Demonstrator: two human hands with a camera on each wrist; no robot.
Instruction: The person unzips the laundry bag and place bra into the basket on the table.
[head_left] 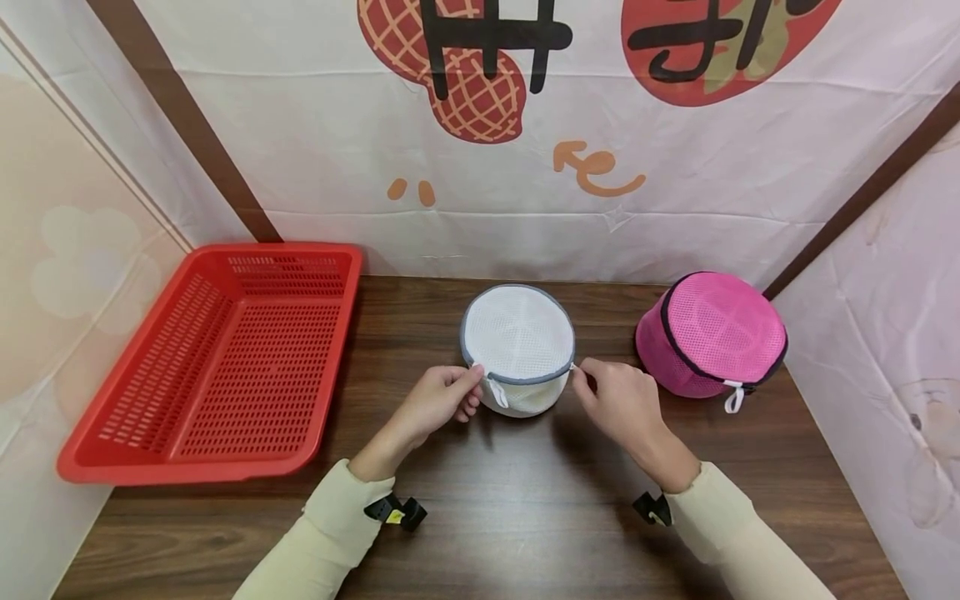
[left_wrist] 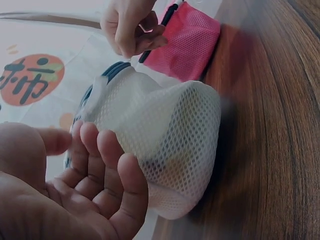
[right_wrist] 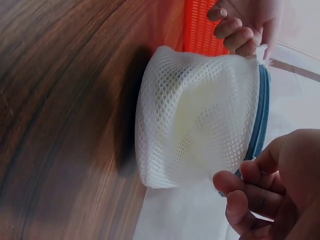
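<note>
A round white mesh laundry bag (head_left: 517,332) with a grey-blue zipper round its top stands upright on the table. My left hand (head_left: 433,398) pinches the rim at the front left, beside a small white loop tab (head_left: 498,393). At the front right of the rim, my right hand (head_left: 624,404) pinches the zipper pull between thumb and forefinger. The lid lies over the top, and the zipper looks closed along the front. Through the mesh side a pale yellowish shape (right_wrist: 187,120) shows faintly; what it is I cannot tell.
A pink mesh laundry bag (head_left: 723,325) with a black zipper and white loop sits tilted at the right. On the left lies a red plastic basket (head_left: 255,375) with slotted walls. A printed cloth (head_left: 510,242) hangs behind the brown wooden table (head_left: 525,517).
</note>
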